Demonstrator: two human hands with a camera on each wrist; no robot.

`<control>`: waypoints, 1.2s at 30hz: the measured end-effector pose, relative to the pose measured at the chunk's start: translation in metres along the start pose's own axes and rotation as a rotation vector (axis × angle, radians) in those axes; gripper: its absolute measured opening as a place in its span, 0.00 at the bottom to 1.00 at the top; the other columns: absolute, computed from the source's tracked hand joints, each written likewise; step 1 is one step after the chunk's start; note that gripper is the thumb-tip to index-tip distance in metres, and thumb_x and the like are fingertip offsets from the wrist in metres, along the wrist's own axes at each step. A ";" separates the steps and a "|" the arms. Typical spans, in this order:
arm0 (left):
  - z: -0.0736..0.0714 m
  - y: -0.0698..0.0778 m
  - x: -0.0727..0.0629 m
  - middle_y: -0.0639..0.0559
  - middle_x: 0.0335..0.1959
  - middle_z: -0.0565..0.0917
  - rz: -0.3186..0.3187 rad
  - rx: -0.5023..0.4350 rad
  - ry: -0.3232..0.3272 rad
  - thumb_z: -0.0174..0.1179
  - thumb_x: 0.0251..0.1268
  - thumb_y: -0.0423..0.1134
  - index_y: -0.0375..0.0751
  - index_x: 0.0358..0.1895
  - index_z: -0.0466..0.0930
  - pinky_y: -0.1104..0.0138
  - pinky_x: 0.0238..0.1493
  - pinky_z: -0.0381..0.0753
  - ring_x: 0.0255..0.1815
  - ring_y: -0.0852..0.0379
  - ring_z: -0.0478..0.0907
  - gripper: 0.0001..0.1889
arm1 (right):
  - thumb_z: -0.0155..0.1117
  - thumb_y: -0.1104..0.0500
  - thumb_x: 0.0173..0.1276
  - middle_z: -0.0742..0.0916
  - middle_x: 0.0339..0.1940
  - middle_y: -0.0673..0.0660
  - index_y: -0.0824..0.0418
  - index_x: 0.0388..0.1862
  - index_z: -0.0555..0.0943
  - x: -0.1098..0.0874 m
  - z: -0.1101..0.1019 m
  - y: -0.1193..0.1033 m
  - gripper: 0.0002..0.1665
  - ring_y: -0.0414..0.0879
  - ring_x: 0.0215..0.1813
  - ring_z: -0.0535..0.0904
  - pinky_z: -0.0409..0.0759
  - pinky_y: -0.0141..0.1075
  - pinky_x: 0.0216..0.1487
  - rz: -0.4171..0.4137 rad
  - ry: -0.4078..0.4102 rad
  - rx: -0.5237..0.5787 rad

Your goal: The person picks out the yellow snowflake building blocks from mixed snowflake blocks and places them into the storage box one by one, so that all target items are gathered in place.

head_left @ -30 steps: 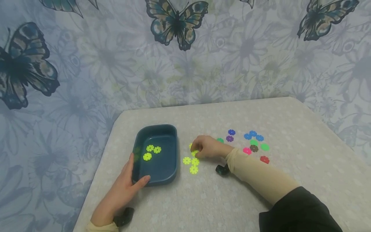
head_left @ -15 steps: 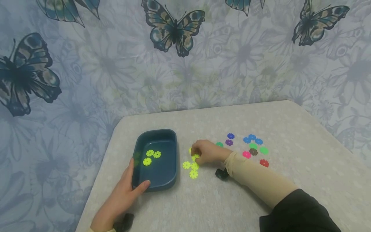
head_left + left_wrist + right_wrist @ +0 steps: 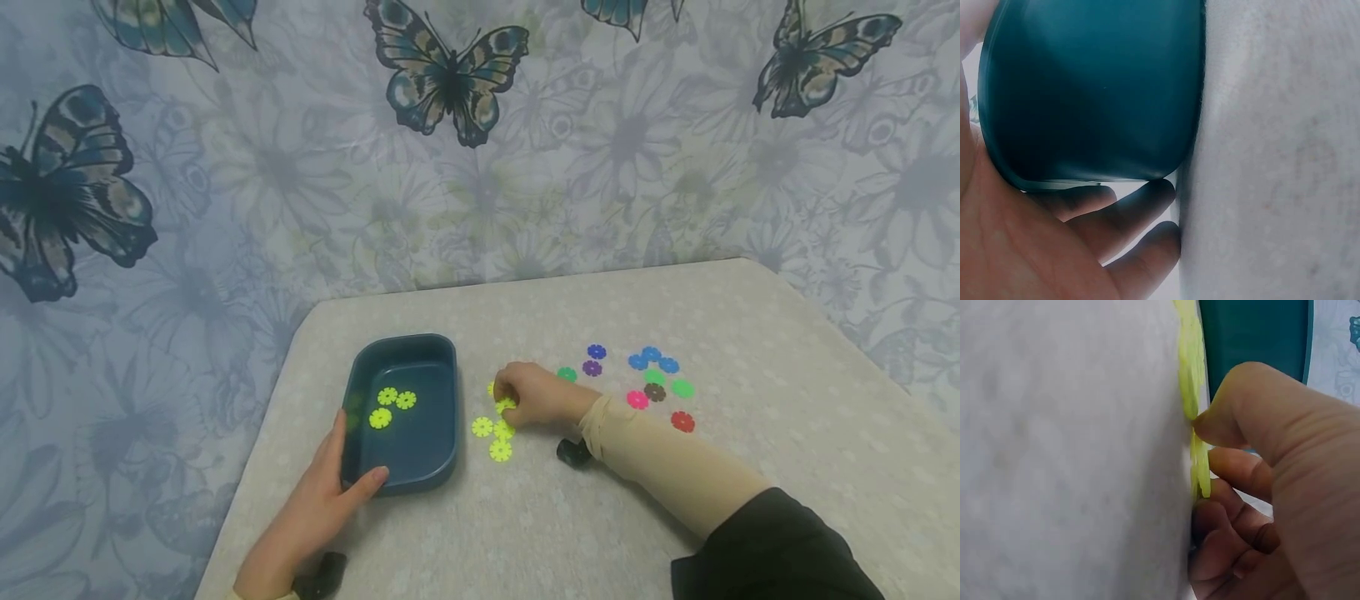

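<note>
While the left hand [image 3: 315,492] held the dark-teal, round-cornered rectangular tray [image 3: 416,450] by its near-left corner, thumb over the rim and loosely bent fingers outside, three flat, notched lemon-yellow discs [image 3: 381,418] lay within. Just right of it, the right hand [image 3: 536,393], nearly closed, pinched a notched yellow disc [image 3: 506,406] at the pale, patterned tabletop [image 3: 517,533], among matching ones. Farther right lay red, pink, brown, green, blue and purple discs [image 3: 655,392], then a butterfly-printed wall [image 3: 480,200] beyond.

Fingers [image 3: 1241,470] touch yellow pieces [image 3: 1191,369] near a teal container [image 3: 1254,337].
</note>
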State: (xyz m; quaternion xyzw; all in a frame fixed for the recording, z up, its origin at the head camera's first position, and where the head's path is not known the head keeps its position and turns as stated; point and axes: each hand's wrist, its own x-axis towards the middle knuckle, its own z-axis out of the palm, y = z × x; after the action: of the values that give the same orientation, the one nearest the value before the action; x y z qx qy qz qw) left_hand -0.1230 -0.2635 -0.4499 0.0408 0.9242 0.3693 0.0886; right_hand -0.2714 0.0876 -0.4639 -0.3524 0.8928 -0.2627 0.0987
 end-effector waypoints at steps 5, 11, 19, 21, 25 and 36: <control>0.000 0.000 0.000 0.34 0.85 0.36 0.011 -0.001 0.010 0.58 0.73 0.64 0.42 0.83 0.23 0.30 0.76 0.47 0.84 0.30 0.38 0.58 | 0.71 0.60 0.58 0.81 0.36 0.46 0.53 0.42 0.84 0.001 0.000 -0.001 0.11 0.40 0.38 0.76 0.79 0.34 0.41 -0.015 0.007 -0.080; 0.000 0.001 -0.001 0.33 0.85 0.36 0.013 -0.002 0.011 0.58 0.73 0.63 0.41 0.83 0.23 0.30 0.76 0.46 0.84 0.29 0.38 0.58 | 0.71 0.62 0.58 0.82 0.38 0.46 0.54 0.44 0.87 0.001 -0.001 0.002 0.14 0.40 0.38 0.75 0.78 0.34 0.42 -0.036 -0.001 -0.100; -0.001 0.001 -0.001 0.33 0.85 0.36 0.001 -0.005 0.004 0.58 0.73 0.64 0.41 0.83 0.23 0.30 0.76 0.46 0.84 0.29 0.38 0.58 | 0.73 0.63 0.58 0.82 0.37 0.46 0.54 0.45 0.89 0.000 -0.006 0.003 0.14 0.40 0.37 0.75 0.78 0.34 0.41 -0.031 -0.040 -0.069; -0.001 0.001 -0.002 0.33 0.85 0.35 -0.003 -0.005 0.000 0.58 0.73 0.64 0.42 0.83 0.23 0.30 0.76 0.46 0.84 0.29 0.38 0.58 | 0.74 0.63 0.58 0.82 0.36 0.46 0.54 0.44 0.88 0.000 -0.006 0.005 0.14 0.40 0.37 0.76 0.78 0.35 0.40 -0.026 -0.040 -0.052; 0.000 0.001 -0.003 0.34 0.85 0.35 -0.019 -0.005 -0.008 0.57 0.72 0.66 0.44 0.83 0.22 0.30 0.76 0.46 0.84 0.30 0.37 0.59 | 0.74 0.62 0.57 0.82 0.35 0.46 0.54 0.42 0.88 0.000 -0.005 0.005 0.13 0.41 0.37 0.76 0.78 0.35 0.39 -0.015 -0.030 -0.026; -0.001 0.001 -0.002 0.34 0.85 0.35 -0.013 0.001 -0.004 0.57 0.72 0.66 0.44 0.83 0.22 0.31 0.76 0.47 0.84 0.29 0.38 0.59 | 0.74 0.62 0.56 0.84 0.38 0.48 0.54 0.43 0.87 -0.005 -0.008 0.007 0.14 0.44 0.40 0.78 0.81 0.37 0.42 0.079 -0.004 0.135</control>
State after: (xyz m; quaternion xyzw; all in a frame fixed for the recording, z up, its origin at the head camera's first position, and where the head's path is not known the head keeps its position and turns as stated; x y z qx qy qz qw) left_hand -0.1210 -0.2635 -0.4484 0.0357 0.9244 0.3684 0.0926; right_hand -0.2746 0.0986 -0.4612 -0.3098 0.8861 -0.3176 0.1341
